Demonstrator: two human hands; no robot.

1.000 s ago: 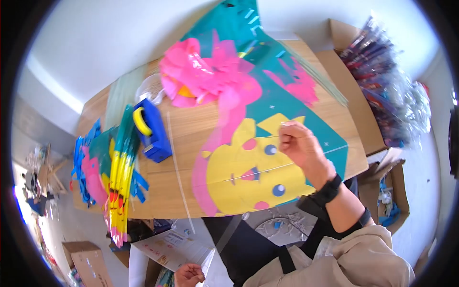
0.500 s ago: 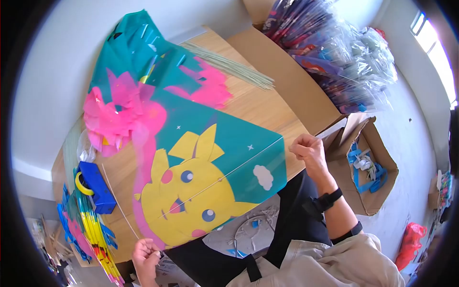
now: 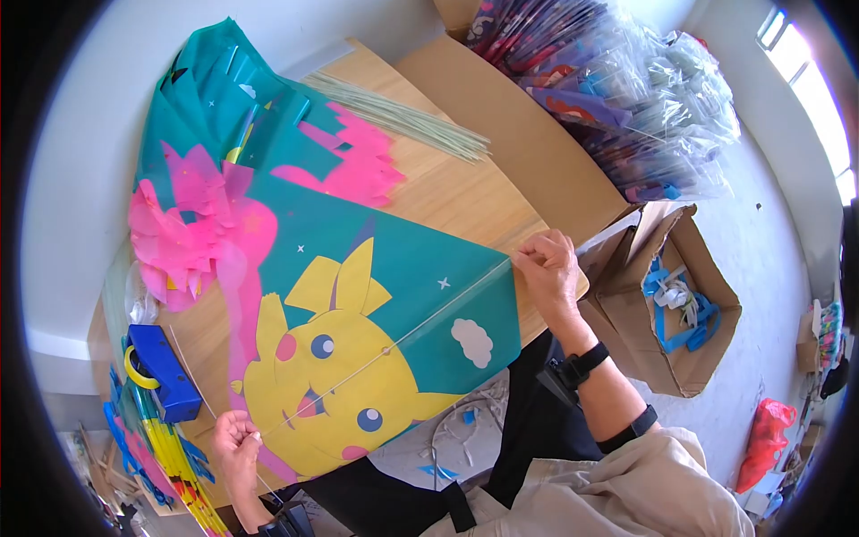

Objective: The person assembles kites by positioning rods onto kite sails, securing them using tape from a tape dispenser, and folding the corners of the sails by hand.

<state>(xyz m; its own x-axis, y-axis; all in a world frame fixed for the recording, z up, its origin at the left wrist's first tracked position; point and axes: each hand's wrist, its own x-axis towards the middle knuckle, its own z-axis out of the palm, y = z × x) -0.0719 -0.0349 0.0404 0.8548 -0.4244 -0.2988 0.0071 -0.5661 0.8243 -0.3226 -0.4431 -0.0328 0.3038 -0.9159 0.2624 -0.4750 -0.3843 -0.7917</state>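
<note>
A teal sheet [image 3: 403, 268] with a yellow cartoon figure [image 3: 304, 394] and pink pieces lies over the wooden table. A thin pale rod or line runs across the figure to the sheet's right corner. There my right hand [image 3: 548, 267] pinches at the edge, its fingertips together on the corner. By the figure's lower left edge, my left hand [image 3: 237, 447] has thumb and forefinger closed on a small white tip. A thin pale stick [image 3: 190, 371] reaches down towards this hand; whether it is held there cannot be made out.
A blue tape dispenser [image 3: 165, 376] sits at the left, beside folded yellow and teal pieces [image 3: 174, 461]. Thin sticks [image 3: 403, 112] lie at the table's back. Right of the table are plastic-wrapped bundles [image 3: 617, 116], an open box [image 3: 707, 358] with blue strips and a red bag [image 3: 765, 443].
The view has swung right. My right hand has gone from above the figure to the sheet's right corner. My left hand has come up from below the table to the sheet's lower left edge.
</note>
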